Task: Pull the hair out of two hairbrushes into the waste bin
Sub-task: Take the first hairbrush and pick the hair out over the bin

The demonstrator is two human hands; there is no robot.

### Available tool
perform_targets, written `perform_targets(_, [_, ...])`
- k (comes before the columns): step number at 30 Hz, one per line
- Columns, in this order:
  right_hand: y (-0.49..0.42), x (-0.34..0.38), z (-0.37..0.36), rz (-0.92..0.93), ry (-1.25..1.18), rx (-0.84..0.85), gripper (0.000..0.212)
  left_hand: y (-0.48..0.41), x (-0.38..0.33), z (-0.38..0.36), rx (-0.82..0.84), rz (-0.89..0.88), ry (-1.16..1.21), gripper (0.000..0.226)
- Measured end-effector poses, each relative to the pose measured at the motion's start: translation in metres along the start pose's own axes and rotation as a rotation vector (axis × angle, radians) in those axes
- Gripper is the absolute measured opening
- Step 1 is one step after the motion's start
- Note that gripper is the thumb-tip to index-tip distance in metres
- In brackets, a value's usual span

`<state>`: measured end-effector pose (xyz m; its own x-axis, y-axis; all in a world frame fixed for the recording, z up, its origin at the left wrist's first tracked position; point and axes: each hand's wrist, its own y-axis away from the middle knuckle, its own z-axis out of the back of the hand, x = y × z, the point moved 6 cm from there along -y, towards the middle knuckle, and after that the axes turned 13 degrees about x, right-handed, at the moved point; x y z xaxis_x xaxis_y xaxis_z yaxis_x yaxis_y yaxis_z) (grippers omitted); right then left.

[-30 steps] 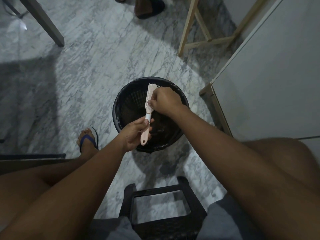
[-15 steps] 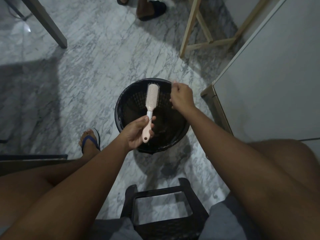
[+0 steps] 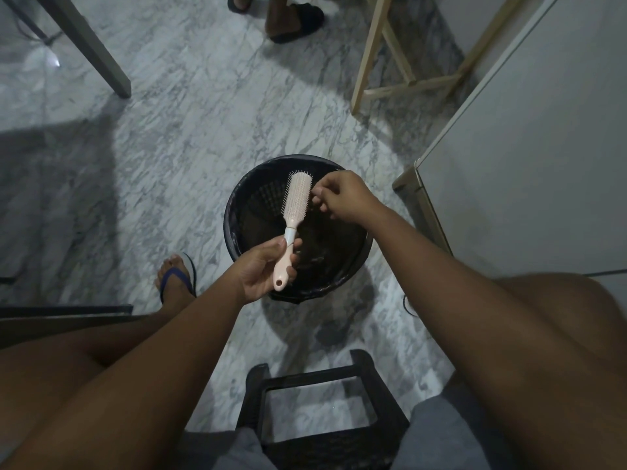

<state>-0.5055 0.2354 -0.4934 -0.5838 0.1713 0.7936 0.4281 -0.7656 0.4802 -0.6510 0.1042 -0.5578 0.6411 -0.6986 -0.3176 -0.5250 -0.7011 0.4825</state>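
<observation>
A pale pink hairbrush point(image 3: 296, 205) with a white collar hangs over the black waste bin point(image 3: 237, 212), bristles up. My left hand point(image 3: 261, 269) grips its handle at the bin's near rim. My right hand point(image 3: 342, 196) hovers just right of the brush head, fingertips pinched together close to the bristles; whether hair is between them is too fine to tell. Dark hair lies inside the bin. Only one brush is in view.
A black plastic stool point(image 3: 319, 412) stands between my knees. A white cabinet point(image 3: 529, 171) rises at the right, close to the bin. A wooden frame point(image 3: 383, 86) and a table leg point(image 3: 91, 49) stand farther off. Another person's feet point(image 3: 288, 18) are at the top. My sandalled foot point(image 3: 176, 276) rests left of the bin.
My right hand came off the brush head, swung out to the right over the bin rim, and now has come back close beside the bristles. The brush has stayed over the bin.
</observation>
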Motion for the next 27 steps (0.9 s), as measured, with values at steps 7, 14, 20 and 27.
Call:
perform_targets(7, [0.004,0.005,-0.006,0.061,0.173,-0.023,0.051,-0.007,0.002,-0.011,0.083,-0.021,0.046,0.029])
perform_targets(14, [-0.004,0.008,0.003,0.124,0.221,-0.02,0.02,-0.007,-0.003,-0.009,0.086,-0.029,0.046,0.031])
perform_targets(20, [-0.006,-0.008,0.029,-0.004,0.126,-0.208,0.018,-0.001,0.0,-0.005,0.053,-0.016,0.013,0.027])
perform_targets(27, [-0.001,0.002,0.003,-0.019,0.003,-0.153,0.066,0.009,0.0,-0.011,-0.037,0.026,-0.174,0.028])
